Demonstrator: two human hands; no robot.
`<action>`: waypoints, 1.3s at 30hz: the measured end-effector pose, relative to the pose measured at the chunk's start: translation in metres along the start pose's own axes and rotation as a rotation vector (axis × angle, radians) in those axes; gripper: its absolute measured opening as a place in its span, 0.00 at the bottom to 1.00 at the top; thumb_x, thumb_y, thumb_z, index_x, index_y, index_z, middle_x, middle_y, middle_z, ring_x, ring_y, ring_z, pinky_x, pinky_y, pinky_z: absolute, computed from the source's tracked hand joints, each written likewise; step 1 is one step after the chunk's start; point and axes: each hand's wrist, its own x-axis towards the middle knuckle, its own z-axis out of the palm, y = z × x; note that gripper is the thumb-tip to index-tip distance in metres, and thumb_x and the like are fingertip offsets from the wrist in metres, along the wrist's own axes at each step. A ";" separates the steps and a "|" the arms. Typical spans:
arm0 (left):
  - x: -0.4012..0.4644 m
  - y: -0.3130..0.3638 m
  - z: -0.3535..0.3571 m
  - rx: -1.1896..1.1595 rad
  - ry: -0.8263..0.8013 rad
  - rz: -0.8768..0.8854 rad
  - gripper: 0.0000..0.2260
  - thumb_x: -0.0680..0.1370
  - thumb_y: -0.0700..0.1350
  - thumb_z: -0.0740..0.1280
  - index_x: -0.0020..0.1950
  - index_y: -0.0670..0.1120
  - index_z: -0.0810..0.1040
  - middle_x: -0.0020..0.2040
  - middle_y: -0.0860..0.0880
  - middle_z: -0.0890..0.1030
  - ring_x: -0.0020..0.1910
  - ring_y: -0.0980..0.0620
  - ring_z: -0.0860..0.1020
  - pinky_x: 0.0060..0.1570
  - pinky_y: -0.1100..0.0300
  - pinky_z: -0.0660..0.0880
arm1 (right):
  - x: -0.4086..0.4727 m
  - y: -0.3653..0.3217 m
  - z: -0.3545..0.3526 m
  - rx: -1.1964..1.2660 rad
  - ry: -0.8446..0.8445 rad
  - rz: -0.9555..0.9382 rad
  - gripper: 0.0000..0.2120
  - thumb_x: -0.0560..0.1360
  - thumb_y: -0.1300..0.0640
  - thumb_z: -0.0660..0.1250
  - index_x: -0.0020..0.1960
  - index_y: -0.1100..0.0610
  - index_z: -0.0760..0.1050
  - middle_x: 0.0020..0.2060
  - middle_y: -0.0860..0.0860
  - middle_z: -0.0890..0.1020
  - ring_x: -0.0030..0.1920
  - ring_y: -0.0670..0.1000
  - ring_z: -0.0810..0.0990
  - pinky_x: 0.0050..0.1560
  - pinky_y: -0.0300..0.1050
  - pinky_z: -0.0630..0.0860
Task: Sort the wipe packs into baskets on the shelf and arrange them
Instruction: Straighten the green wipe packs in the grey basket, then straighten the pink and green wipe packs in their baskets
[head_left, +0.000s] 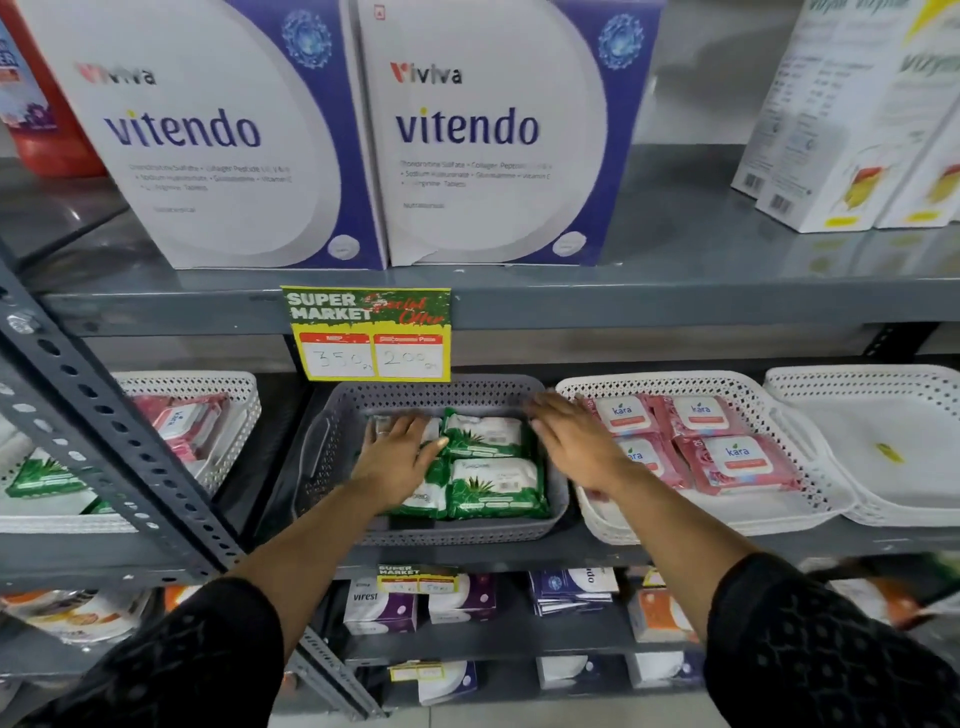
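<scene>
A grey perforated basket (332, 457) stands mid-shelf and holds several green wipe packs (493, 488) laid flat. My left hand (397, 454) rests flat on the left green packs, fingers spread, and hides part of them. My right hand (571, 441) hovers open over the basket's right rim, fingers apart, holding nothing. To the right, a white basket (810, 483) holds several pink "kara" wipe packs (737, 462) in two rows; my right wrist covers part of the front left one.
An empty white basket (883, 447) stands at the far right. At the left, behind a slanted metal upright (104, 441), another white basket (234, 410) holds mixed pink and green packs. A price tag (369, 335) hangs from the upper shelf, which carries large boxes (493, 135).
</scene>
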 end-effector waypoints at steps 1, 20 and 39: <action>0.006 0.015 -0.001 0.003 0.033 0.027 0.26 0.81 0.60 0.46 0.76 0.48 0.56 0.75 0.44 0.61 0.75 0.44 0.56 0.73 0.41 0.47 | -0.008 0.018 -0.006 -0.004 0.011 0.039 0.20 0.83 0.51 0.51 0.74 0.52 0.64 0.74 0.53 0.67 0.75 0.53 0.61 0.77 0.59 0.50; 0.099 0.257 0.085 -0.005 -0.196 -0.047 0.34 0.79 0.63 0.44 0.75 0.45 0.34 0.76 0.43 0.33 0.75 0.46 0.35 0.74 0.46 0.43 | -0.114 0.245 -0.045 -0.104 -0.266 0.363 0.30 0.82 0.40 0.45 0.78 0.45 0.36 0.78 0.48 0.34 0.77 0.54 0.34 0.76 0.56 0.36; 0.099 0.261 0.099 -0.201 -0.212 0.045 0.31 0.80 0.63 0.50 0.77 0.53 0.39 0.76 0.52 0.32 0.73 0.53 0.33 0.73 0.51 0.39 | -0.090 0.244 -0.033 0.017 -0.235 0.161 0.28 0.82 0.47 0.49 0.79 0.46 0.41 0.78 0.47 0.39 0.78 0.49 0.37 0.75 0.52 0.37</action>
